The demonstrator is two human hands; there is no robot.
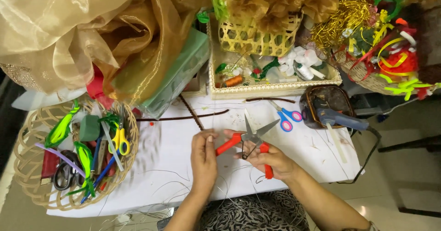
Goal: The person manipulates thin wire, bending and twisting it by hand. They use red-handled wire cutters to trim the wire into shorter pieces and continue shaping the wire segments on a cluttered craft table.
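Note:
My right hand [275, 161] grips red-handled snips [250, 141] with the blades spread open and pointing away from me. My left hand [203, 155] is pinched shut on a thin wire [239, 170] next to the snips' left handle. Both hands hover over a white table [183, 166] strewn with loose thin wires. A dark brown stem wire [183, 117] lies just beyond my left hand.
A woven basket [27, 166] at left holds yellow scissors [121, 141], black scissors, green foam and ribbon. Blue and pink scissors [285, 117], a glue gun [342, 119] and a tray [271, 89] of trimmings lie behind. Gold fabric [69, 29] hangs at top left.

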